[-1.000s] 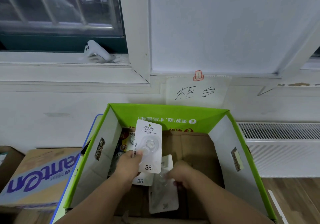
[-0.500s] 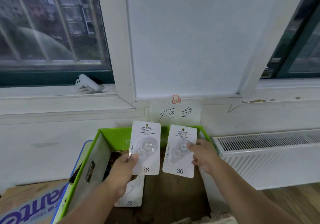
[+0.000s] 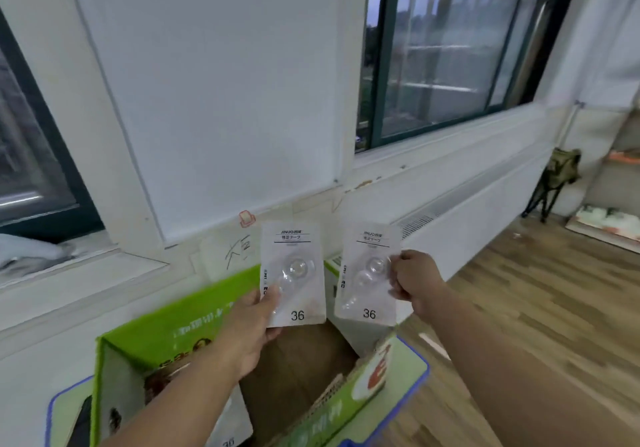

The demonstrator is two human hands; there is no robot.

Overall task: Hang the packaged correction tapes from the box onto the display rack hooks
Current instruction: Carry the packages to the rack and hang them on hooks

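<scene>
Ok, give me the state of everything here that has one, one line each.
Left hand: grips left pack at its lower left corner.
Left pack: held up, upright, front facing the camera.
Right hand: pinches right pack by its right edge.
Right pack: held up, slightly tilted.
Box: open.
Third pack: lying in the box.

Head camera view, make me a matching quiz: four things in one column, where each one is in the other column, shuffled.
1 left packet
2 right packet
3 green box
4 radiator

A along the wall under the window
B open, below both packets
C pinched by the right hand
D held by the left hand

Pairs: 1-D, 2-C, 3-B, 4-A.
</scene>
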